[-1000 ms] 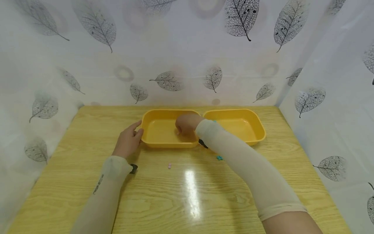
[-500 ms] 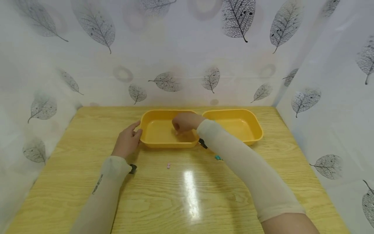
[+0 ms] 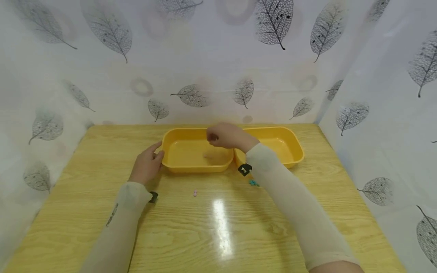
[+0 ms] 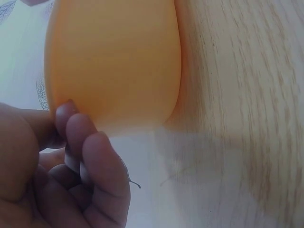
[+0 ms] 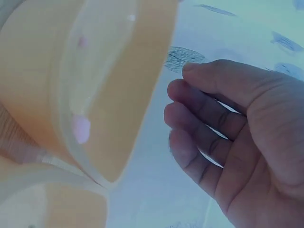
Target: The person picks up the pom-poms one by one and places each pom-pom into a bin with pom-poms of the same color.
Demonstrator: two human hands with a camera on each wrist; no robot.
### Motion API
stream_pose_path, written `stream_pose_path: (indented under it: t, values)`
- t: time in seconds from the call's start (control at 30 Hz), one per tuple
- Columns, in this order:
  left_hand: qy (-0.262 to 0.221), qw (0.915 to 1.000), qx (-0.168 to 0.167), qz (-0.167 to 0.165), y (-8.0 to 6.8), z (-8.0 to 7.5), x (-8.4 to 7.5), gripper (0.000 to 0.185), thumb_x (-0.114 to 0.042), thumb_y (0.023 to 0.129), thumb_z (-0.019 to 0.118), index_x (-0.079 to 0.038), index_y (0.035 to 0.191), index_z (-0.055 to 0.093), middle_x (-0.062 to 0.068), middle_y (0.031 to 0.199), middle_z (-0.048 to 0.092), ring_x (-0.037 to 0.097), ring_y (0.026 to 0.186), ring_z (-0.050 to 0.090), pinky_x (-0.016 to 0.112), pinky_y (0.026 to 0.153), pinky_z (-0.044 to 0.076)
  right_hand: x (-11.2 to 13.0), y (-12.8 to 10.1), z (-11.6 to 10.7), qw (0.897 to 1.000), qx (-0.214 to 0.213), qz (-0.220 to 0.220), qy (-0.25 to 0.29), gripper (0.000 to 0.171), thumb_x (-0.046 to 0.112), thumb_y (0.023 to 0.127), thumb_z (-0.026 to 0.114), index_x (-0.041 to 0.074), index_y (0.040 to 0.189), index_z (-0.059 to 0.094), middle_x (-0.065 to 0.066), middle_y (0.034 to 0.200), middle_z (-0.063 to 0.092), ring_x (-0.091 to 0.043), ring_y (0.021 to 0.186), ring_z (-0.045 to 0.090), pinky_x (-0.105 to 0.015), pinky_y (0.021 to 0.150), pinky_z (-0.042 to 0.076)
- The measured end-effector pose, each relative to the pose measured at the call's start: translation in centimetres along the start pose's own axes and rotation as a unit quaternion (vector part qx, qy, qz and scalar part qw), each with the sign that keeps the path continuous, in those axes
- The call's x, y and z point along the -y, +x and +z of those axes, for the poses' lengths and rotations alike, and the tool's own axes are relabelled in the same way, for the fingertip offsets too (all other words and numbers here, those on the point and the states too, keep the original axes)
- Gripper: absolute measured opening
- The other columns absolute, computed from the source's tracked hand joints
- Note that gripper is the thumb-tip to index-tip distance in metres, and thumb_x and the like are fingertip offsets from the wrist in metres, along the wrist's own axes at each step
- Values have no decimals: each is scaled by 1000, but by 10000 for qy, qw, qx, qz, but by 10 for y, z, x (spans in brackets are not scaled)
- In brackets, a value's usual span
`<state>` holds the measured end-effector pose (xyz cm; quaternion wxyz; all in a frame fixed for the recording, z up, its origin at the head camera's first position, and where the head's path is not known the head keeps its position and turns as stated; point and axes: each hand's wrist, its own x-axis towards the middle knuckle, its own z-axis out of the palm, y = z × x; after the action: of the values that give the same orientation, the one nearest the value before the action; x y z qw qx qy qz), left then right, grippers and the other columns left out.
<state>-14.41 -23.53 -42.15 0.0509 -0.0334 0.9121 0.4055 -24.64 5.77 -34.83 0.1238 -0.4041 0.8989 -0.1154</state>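
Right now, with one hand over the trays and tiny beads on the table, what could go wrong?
1. The right hand hangs above the rims where the left tray and right tray meet; lowering it carelessly could knock either.
2. The pink bead and teal bead lie loose on the table; a passing sleeve might sweep them off.
3. The left hand only touches the left tray's side, so it may slide.
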Motion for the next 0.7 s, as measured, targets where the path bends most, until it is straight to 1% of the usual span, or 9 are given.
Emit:
stream_pose_path:
  t: [0.13, 0.23, 0.37, 0.47, 0.7]
  values:
    - [-14, 10000, 31, -33, 0, 0, -1, 55, -29, 112, 43, -11, 163, 32, 12, 78, 64, 20, 61, 53, 31, 53, 45, 2, -16, 0, 9989, -351, 139, 285, 13, 18, 102, 66, 10, 110, 74, -1, 100, 69, -19, 88, 58, -36, 84, 51]
    - [-2, 10000, 36, -57, 0, -1, -2, 55, -29, 112, 43, -11, 163, 31, 13, 79, 64, 20, 61, 52, 31, 54, 45, 3, -28, 6, 9967, -507, 248, 587, 15, 19, 103, 65, 11, 111, 74, 0, 101, 71, -18, 90, 61, -36, 85, 53]
    - [11, 10000, 15, -56, 0, -1, -3, 55, -29, 112, 43, -11, 163, 32, 13, 78, 63, 20, 60, 51, 32, 53, 45, 1, -40, 18, 9936, -646, 374, 853, 15, 23, 103, 66, 13, 112, 72, 2, 104, 72, -15, 94, 66, -35, 87, 55]
    - [-4, 10000, 19, -54, 0, -1, -2, 55, -29, 112, 43, -11, 163, 32, 11, 75, 62, 20, 59, 50, 32, 52, 44, 0, -47, 26, 9907, -808, 407, 1020, 11, 22, 103, 67, 14, 109, 71, 3, 101, 71, -15, 91, 65, -35, 85, 55]
    - [9, 10000, 36, -54, 2, 0, 2, 55, -29, 112, 43, -13, 164, 31, 9, 73, 61, 21, 59, 51, 32, 52, 45, -1, -62, 39, 9808, -1186, 381, 1502, 9, 19, 102, 68, 12, 105, 72, 4, 94, 71, -13, 86, 65, -34, 82, 55]
